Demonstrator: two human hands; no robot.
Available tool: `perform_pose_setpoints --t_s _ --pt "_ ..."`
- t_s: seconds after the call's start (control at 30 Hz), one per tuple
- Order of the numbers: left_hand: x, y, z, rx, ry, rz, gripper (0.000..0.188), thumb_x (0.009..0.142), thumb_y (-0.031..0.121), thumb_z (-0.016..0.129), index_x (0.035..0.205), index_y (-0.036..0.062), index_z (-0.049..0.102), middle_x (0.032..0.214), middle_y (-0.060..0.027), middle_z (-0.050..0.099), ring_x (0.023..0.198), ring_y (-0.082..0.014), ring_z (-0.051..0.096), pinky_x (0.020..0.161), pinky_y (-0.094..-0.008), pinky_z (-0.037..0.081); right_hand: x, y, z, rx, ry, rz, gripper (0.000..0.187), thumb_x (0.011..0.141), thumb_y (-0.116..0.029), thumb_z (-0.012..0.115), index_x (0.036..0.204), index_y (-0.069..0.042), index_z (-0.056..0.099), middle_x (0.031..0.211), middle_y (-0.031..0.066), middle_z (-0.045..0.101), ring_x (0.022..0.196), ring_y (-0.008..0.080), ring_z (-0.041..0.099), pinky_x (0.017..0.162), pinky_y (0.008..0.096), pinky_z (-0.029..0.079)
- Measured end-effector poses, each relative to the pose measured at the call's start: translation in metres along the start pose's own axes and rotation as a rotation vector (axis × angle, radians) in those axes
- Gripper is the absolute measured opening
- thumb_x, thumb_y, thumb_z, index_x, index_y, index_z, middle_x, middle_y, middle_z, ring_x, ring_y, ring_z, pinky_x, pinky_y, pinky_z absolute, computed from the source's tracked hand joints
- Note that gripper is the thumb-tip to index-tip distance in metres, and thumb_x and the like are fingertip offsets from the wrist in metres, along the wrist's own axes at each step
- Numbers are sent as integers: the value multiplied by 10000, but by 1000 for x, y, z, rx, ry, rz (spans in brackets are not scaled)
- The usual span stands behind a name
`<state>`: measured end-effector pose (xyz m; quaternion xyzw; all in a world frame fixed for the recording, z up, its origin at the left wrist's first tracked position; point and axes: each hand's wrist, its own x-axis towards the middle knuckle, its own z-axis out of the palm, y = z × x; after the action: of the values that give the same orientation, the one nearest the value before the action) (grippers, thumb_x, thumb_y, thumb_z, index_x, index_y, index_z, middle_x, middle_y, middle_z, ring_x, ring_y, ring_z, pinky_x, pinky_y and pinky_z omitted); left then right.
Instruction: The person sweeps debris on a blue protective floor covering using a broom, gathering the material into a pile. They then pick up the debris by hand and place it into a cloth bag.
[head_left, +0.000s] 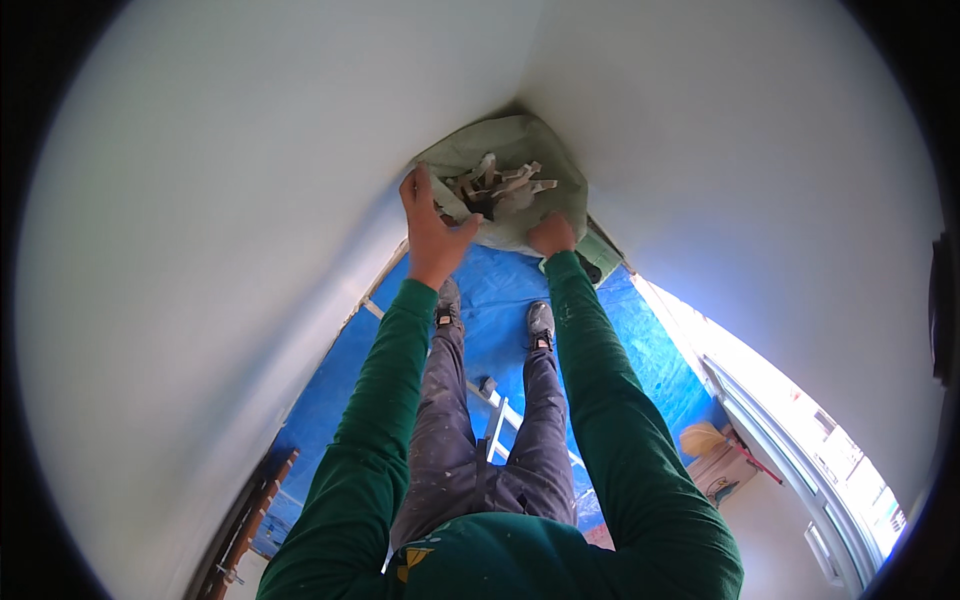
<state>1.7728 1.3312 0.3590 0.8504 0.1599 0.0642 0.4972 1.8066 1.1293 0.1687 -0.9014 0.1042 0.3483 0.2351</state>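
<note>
A grey-green woven sack (562,185) stands with its mouth open in the corner where two white walls meet. Inside it lie crumpled pale strips (520,180) that look like used tape or paper scraps, and something dark. My left hand (435,235) is at the sack's left edge, a fold of the rim between its raised fingers and its thumb. Closed on the near right edge of the sack is my right hand (553,235), its fingertips hidden.
Blue sheeting (490,275) covers the floor under my feet. A white metal frame (497,420) lies behind my legs. Right of the sack sits a green item (600,255). A window (800,450) is at the right, with a cardboard box (720,465) near it.
</note>
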Motion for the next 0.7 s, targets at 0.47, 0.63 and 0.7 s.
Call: perform_pose_setpoints --t_s 0.47,0.63,0.7 --pt "3 -5 10 -67 -8 -74 1016 708 43 836 1512 -66 225 1457 -205 325 1201 -300 534 935 -380 548 -40 19 41 398 -116 -274 395 822 -245 704 1164 -69 611 905 134 702 765 316 695 667 429 544" --pt "43 -52 4 -73 -285 -126 690 816 93 750 1415 -18 425 1274 -164 594 1196 -269 568 1071 -418 394 -204 43 63 543 -103 -402 322 822 -272 696 1047 -43 669 867 181 704 811 342 695 721 438 543" --pt "55 -65 -19 679 -409 567 363 914 74 579 1276 53 598 1207 -117 672 1259 -265 542 1167 -478 247 -275 88 62 564 -44 -266 266 806 -175 645 1038 -49 674 908 198 701 875 376 684 764 463 539"
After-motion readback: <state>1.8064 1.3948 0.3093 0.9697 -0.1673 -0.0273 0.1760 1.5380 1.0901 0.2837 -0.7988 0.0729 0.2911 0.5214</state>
